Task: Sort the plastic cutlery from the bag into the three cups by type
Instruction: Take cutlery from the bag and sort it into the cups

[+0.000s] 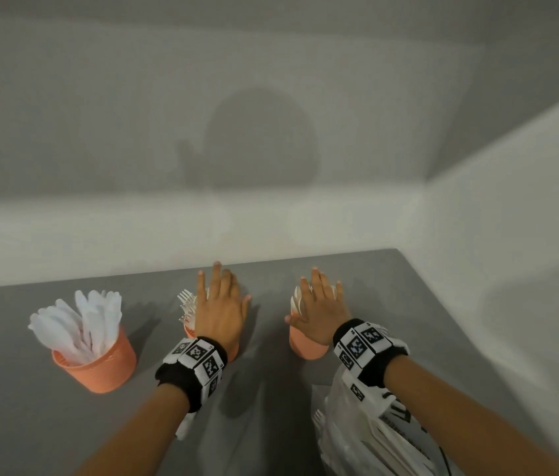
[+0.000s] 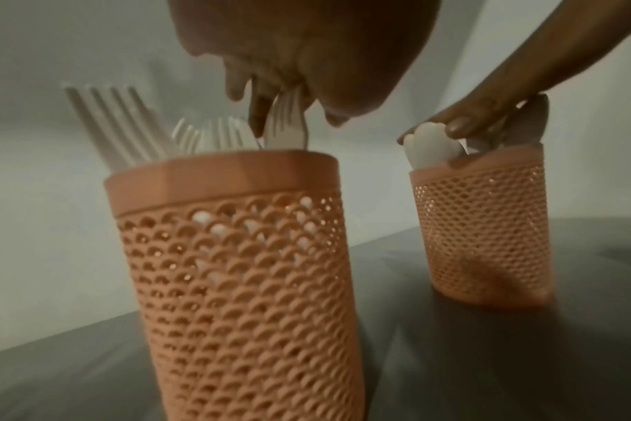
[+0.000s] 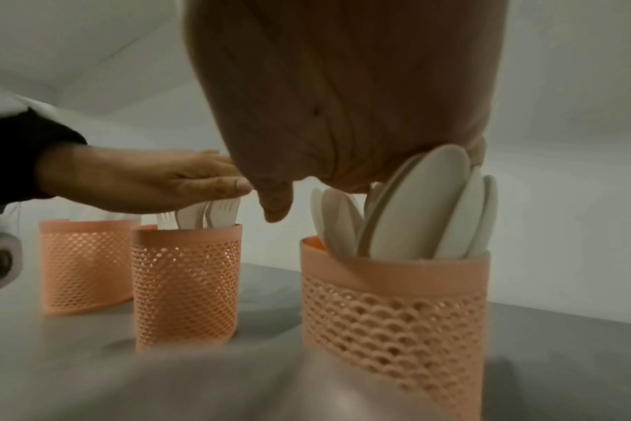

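Note:
Three orange mesh cups stand in a row on the grey table (image 1: 7,389). The left cup (image 1: 99,367) holds white knives (image 1: 79,321). My left hand (image 1: 219,304) lies flat, fingers straight, on the white forks (image 2: 126,128) in the middle cup (image 2: 235,256). Over the right cup (image 3: 393,313), my right hand (image 1: 319,314) rests flat on the white spoons (image 3: 415,205). Neither hand grips anything. A translucent plastic bag (image 1: 367,431) with more cutlery lies under my right forearm.
A white wall (image 1: 271,218) runs close behind the cups and another closes the right side. A white fork (image 1: 319,415) pokes from the bag's left edge. Bare grey table shows between the cups and at the front left.

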Demonstrator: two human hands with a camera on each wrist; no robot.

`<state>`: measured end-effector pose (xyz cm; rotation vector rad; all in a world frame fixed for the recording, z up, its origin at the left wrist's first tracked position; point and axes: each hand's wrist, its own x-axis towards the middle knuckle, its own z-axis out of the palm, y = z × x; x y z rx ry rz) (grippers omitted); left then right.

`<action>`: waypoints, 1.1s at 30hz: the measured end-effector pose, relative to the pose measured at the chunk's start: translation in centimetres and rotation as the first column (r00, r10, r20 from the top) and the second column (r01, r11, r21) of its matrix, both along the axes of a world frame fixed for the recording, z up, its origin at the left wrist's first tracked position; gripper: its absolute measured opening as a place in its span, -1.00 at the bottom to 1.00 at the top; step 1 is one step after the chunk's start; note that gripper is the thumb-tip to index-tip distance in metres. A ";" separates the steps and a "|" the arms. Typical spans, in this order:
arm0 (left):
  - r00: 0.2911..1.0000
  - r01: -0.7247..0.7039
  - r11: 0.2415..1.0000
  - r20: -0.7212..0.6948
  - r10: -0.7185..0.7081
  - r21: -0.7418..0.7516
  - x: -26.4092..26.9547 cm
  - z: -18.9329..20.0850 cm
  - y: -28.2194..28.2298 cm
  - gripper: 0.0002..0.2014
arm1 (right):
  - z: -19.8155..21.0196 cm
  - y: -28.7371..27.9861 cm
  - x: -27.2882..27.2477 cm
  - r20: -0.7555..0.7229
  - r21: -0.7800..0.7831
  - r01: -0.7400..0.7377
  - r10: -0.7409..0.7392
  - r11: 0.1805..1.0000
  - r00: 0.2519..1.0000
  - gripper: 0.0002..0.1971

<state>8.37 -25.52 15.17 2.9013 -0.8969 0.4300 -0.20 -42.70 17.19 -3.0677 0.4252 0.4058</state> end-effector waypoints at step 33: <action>0.528 0.248 0.931 -0.768 -0.362 -0.269 -17.0 -0.4 -4.4 -0.49 | -2.8 0.5 -18.3 -0.309 0.297 0.367 -0.275 0.881 0.910 -0.24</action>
